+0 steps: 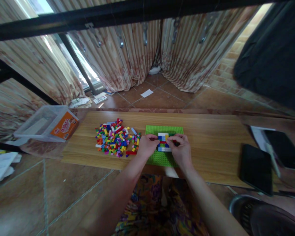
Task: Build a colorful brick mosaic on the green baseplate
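Note:
A green studded baseplate (152, 160) lies on the wooden board in front of me. On it stands a small block of toy building bricks (164, 149) in white, yellow, blue and red. My left hand (147, 146) is closed in a pinch at the left end of a long red brick (163, 143). From the other side, my right hand (182, 150) pinches at the right end, its fingers covering part of the bricks. Whether the red brick is pressed fully down cannot be made out.
A heap of loose colourful bricks (118, 139) lies left of the baseplate on the wooden board (211, 137). Further left stands a clear plastic box (44, 123) with an orange label. A dark tablet (256, 167) and a black phone (285, 149) lie at the right.

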Demonstrator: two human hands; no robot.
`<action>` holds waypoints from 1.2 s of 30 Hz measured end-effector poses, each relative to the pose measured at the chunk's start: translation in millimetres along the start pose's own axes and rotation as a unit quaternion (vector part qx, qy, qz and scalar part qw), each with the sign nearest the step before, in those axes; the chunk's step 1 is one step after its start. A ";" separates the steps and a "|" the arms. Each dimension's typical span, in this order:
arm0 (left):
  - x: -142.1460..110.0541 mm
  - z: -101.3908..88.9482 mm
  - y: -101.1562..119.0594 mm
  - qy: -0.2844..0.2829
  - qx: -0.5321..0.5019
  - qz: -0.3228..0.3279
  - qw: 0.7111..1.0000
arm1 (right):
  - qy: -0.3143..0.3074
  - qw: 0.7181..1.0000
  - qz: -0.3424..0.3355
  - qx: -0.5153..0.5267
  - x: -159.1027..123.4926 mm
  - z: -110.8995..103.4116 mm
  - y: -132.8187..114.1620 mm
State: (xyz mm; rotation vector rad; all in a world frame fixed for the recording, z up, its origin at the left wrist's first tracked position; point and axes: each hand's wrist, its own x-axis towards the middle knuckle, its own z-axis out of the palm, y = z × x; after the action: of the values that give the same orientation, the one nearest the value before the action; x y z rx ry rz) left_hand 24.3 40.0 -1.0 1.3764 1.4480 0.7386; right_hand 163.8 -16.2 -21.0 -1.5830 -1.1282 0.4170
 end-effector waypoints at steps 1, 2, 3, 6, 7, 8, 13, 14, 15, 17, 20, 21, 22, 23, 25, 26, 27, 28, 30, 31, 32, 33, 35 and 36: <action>0.4 0.1 0.5 -0.001 -0.002 -0.003 1.000 | -0.001 1.000 -0.002 0.001 0.3 0.2 0.2; 0.4 0.4 1.1 -0.002 0.000 -0.004 1.000 | -0.003 1.000 -0.003 0.002 0.8 0.3 0.6; -0.3 0.7 2.1 -0.001 0.006 -0.003 1.000 | -0.005 1.000 -0.003 0.002 1.5 0.3 1.0; -8.6 0.5 6.0 0.016 0.037 0.021 0.999 | -0.015 1.000 -0.004 0.000 4.4 -2.1 1.3; -13.9 -1.0 7.1 0.027 0.047 0.039 0.998 | -0.019 1.000 -0.007 -0.001 5.1 -4.1 0.9; -20.4 -3.7 7.5 0.039 0.054 0.057 0.996 | -0.019 1.000 -0.012 -0.003 5.3 -6.9 0.2; -61.6 -43.0 -6.0 0.098 0.119 0.119 0.981 | 0.028 0.999 -0.041 -0.007 -6.6 -30.0 -3.9; -68.6 -54.8 -11.6 0.111 0.156 0.125 0.973 | 0.032 0.999 -0.040 -0.005 -12.1 -34.7 -4.2; -74.3 -66.7 -17.6 0.121 0.194 0.130 0.965 | 0.033 0.999 -0.036 -0.003 -18.3 -38.7 -4.2; -80.7 -87.4 -29.2 0.134 0.275 0.136 0.942 | 0.029 0.999 -0.020 0.003 -31.9 -43.4 -4.2; -80.0 -104.1 -42.2 0.121 0.371 0.159 0.907 | 0.017 1.000 -0.001 0.016 -49.8 -43.4 -5.4; -78.1 -105.8 -45.1 0.113 0.393 0.170 0.896 | 0.012 1.000 -0.001 0.020 -54.2 -42.5 -6.2; -75.9 -106.3 -47.3 0.107 0.411 0.180 0.887 | 0.007 1.000 -0.003 0.023 -57.6 -41.8 -7.0; -73.5 -106.2 -49.0 0.105 0.423 0.189 0.880 | 0.003 1.000 -0.007 0.025 -60.3 -41.4 -7.7; -68.8 -105.6 -51.5 0.104 0.435 0.207 0.870 | -0.003 1.000 -0.014 0.028 -63.5 -41.7 -8.5; -66.6 -105.9 -52.6 0.104 0.437 0.216 0.867 | -0.004 0.999 -0.015 0.029 -64.4 -42.3 -8.7; -64.5 -106.7 -53.5 0.104 0.438 0.226 0.864 | -0.005 0.999 -0.015 0.030 -65.2 -43.0 -8.8; -62.5 -107.9 -54.3 0.104 0.437 0.237 0.862 | -0.006 0.999 -0.013 0.031 -65.9 -43.5 -8.9; -59.4 -110.7 -54.9 0.110 0.429 0.255 0.860 | -0.010 0.999 -0.005 0.032 -67.4 -43.7 -10.0; -58.4 -111.6 -54.3 0.117 0.421 0.263 0.860 | -0.014 0.999 0.000 0.032 -68.5 -43.1 -11.1; -58.2 -111.7 -53.0 0.125 0.408 0.272 0.862 | -0.019 0.999 0.005 0.033 -69.7 -42.1 -12.9; -58.8 -110.7 -50.7 0.133 0.393 0.283 0.865 | -0.025 0.999 0.009 0.034 -71.1 -40.7 -15.3; -63.0 -104.1 -44.2 0.140 0.358 0.306 0.871 | -0.044 0.998 0.015 0.036 -74.0 -37.2 -21.8; -66.6 -98.4 -40.2 0.132 0.340 0.318 0.875 | -0.054 0.998 0.017 0.037 -75.5 -35.3 -25.8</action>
State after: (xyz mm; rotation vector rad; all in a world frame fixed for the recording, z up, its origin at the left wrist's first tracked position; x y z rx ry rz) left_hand -88.6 -13.1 12.1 2.4524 1.5393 0.8858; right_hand 142.3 -99.6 -7.2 -1.5313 -1.1560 0.5670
